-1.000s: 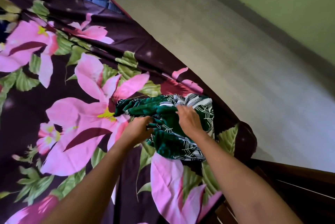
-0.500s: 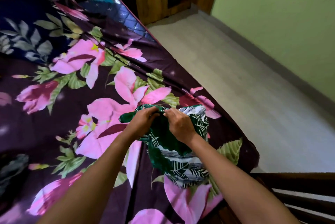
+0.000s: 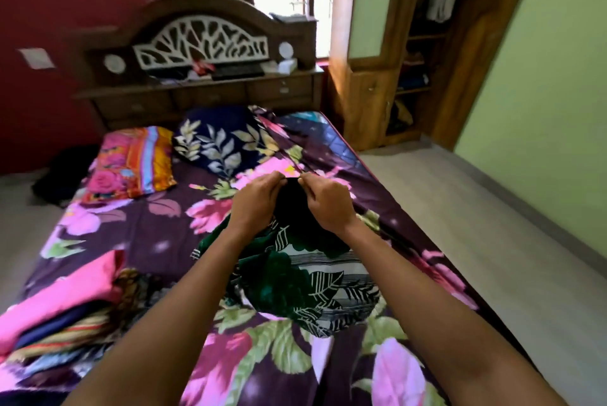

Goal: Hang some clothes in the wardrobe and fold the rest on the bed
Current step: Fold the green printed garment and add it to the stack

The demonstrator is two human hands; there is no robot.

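Compared with half a second earlier, both hands had risen off the bed and the green leaf-print garment point(image 3: 295, 281) had been lifted with them. The left hand point(image 3: 259, 200) and the right hand point(image 3: 328, 205) each pinched its top edge, close together.

Left to right, the room held:
- a stack of folded clothes point(image 3: 59, 317) on the floral bedsheet point(image 3: 147, 225)
- a striped pillow point(image 3: 131, 162) and a navy pillow point(image 3: 220, 139)
- a carved headboard point(image 3: 200, 38)
- an open wardrobe point(image 3: 368, 90) with clothes hanging inside
- pale floor point(image 3: 460, 208)

The garment hung below the two pinch points, and its lower part rested on the sheet.

green garment point(image 3: 295, 277) | lifted above bed point(image 3: 157, 231) | left hand point(image 3: 254, 205), right hand point(image 3: 328, 205) raised
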